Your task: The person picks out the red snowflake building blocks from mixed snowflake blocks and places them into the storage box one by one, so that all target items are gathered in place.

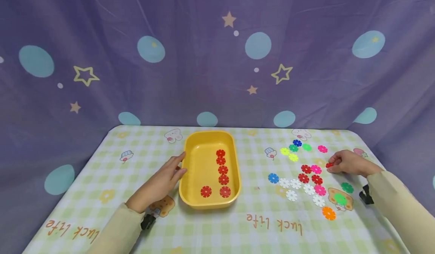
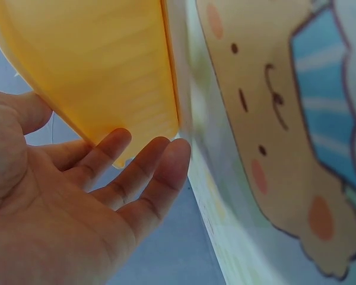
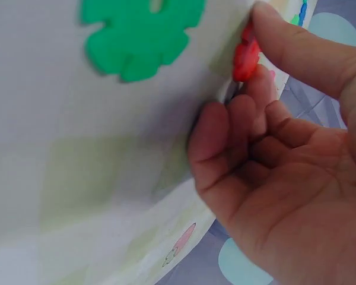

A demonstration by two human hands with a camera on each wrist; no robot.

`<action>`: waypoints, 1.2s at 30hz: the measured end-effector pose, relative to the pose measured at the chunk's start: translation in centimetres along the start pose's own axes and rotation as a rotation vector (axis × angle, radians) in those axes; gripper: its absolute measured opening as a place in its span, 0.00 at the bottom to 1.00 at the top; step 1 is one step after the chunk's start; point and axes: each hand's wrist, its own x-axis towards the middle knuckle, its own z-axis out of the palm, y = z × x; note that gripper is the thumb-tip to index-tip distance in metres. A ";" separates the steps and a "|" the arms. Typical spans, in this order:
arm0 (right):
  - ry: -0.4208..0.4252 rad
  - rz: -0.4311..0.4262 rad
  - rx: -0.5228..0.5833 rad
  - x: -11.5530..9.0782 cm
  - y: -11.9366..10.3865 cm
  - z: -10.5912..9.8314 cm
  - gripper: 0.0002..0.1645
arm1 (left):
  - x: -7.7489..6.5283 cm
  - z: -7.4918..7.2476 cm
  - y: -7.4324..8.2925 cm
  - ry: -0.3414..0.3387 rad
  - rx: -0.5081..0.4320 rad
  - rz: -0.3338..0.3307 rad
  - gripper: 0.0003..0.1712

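A yellow plastic tray (image 1: 198,167) stands at the middle of the table, with several red snowflake discs (image 1: 222,170) lying along its right side and lower part. My left hand (image 1: 159,182) is at the tray's left side, its fingers loosely extended. In the left wrist view the thumb touches the rim, and the other fingers lie along the outer wall (image 2: 124,65). On the right of the table my right hand (image 1: 353,164) pinches a red snowflake disc (image 3: 245,59) between thumb and fingertips, close to the cloth. A green disc (image 3: 143,35) lies near that hand.
Loose discs lie between the tray and my right hand: red ones (image 1: 303,178), white ones (image 1: 295,183), pink (image 1: 320,189), blue (image 1: 273,178), yellow (image 1: 284,151) and orange (image 1: 328,213). A checked cloth (image 1: 258,231) covers the table, and a purple curtain (image 1: 190,87) hangs behind.
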 end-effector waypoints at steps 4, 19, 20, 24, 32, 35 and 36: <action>-0.030 0.027 0.007 0.1 0.0 -0.2 0.20 | 0.0 0.0 0.0 -0.005 -0.007 -0.013 0.33; 0.052 0.005 -0.167 -1.2 -2.5 1.3 0.15 | 0.0 -0.1 0.1 -0.003 -0.006 -0.003 0.33; 0.045 -0.001 -0.181 -1.4 -2.8 1.3 0.15 | -0.1 -0.1 0.1 -0.003 -0.004 -0.005 0.33; 0.040 -0.031 -0.222 -1.8 -3.2 1.4 0.16 | 0.0 -0.1 0.1 -0.007 -0.005 -0.011 0.33; 0.121 -0.060 -0.236 -2.1 -2.8 2.2 0.13 | -0.1 -0.1 0.0 -0.010 -0.010 -0.013 0.33; 0.130 -0.053 -0.220 -2.2 -2.8 2.3 0.13 | -0.1 -0.1 0.0 -0.009 -0.012 -0.012 0.32; 0.132 -0.051 -0.219 -2.2 -2.9 2.4 0.13 | -0.1 -0.1 0.0 -0.008 -0.013 -0.012 0.32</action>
